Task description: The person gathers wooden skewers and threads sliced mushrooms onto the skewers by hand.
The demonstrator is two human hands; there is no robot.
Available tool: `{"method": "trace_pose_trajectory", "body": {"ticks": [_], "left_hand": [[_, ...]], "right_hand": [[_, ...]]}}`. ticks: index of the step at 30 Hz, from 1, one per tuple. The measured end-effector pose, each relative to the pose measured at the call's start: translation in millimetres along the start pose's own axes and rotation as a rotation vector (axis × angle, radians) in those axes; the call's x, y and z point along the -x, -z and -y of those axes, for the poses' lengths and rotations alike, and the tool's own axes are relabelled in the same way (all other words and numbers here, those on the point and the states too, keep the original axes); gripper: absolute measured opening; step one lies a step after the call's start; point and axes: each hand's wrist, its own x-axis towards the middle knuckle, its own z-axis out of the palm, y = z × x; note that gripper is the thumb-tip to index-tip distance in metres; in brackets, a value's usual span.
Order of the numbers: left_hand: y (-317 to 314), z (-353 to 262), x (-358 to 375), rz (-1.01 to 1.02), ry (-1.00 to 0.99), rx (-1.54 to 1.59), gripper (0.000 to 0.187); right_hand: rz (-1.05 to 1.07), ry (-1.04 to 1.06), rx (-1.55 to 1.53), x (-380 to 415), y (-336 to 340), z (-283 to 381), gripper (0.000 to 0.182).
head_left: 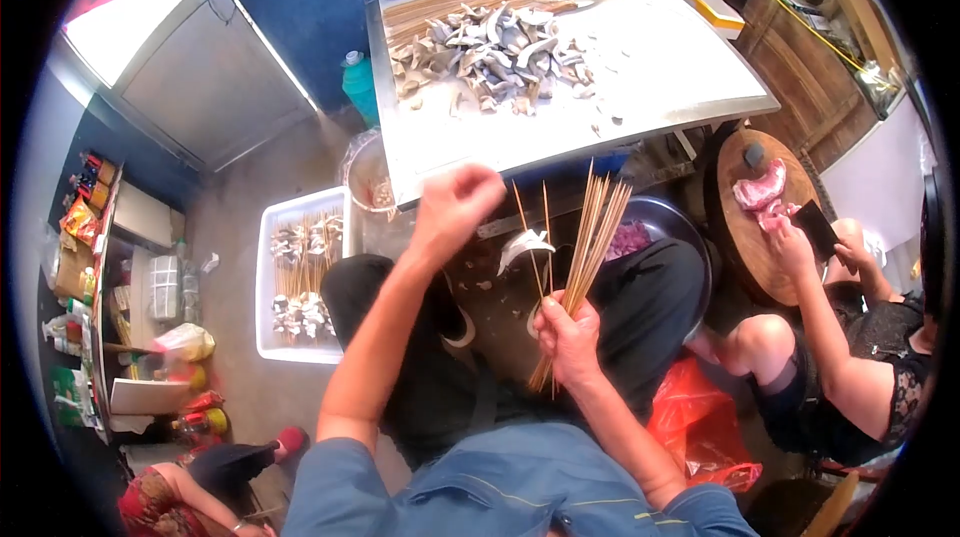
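My right hand [568, 339] is closed round a bundle of thin bamboo skewers [597, 237], their points fanned upward. Two skewers stand apart at the bundle's left, and a pale mushroom piece [522, 251] is threaded on them. My left hand [458, 205], slightly blurred, is raised at the table's front edge with its fingers curled in. Whatever it may hold is hidden. Beyond it, a heap of sliced grey-white mushrooms [500, 55] lies on the white table [680, 87], with more loose skewers [420, 15] behind the heap.
A white tray [262, 287] of filled skewers stands on the floor at left. Beside it is a lined bin [362, 187]. A metal basin [690, 227] sits beyond my right knee. At right, a person cuts meat [762, 189] on a round board [735, 247]. Another person sits lower left.
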Motion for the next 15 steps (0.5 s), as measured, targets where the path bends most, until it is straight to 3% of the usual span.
{"method": "trace_pose_trajectory", "body": {"ticks": [2,4,7,9,14,15], "left_hand": [[10.5,-5.2,-39.1,-0.342,-0.198,-0.264,0.022],[30.3,18.5,-89.6,-0.473,-0.292,-0.484,0.029],[38.7,33.4,-128.8,-0.489,-0.256,-0.651,0.030],[41.1,37.8,-139.1,-0.376,-0.272,-0.750,0.026],[40.4,28.0,-116.9,-0.305,-0.236,-0.497,0.013],[34.9,20.8,-103.3,-0.260,-0.170,-0.184,0.013]], "right_hand": [[0.029,0.010,-0.033,-3.8,-0.6,-0.1,0.008],[0.035,0.003,-0.022,-2.4,-2.3,1.6,0.008],[0.036,-0.010,-0.002,3.2,-4.9,3.5,0.008],[0.022,-0.025,0.018,6.5,-4.0,3.7,0.008],[0.008,-0.028,-0.008,4.6,1.9,3.1,0.007],[0.016,-0.030,-0.006,3.6,3.2,2.9,0.007]]}}
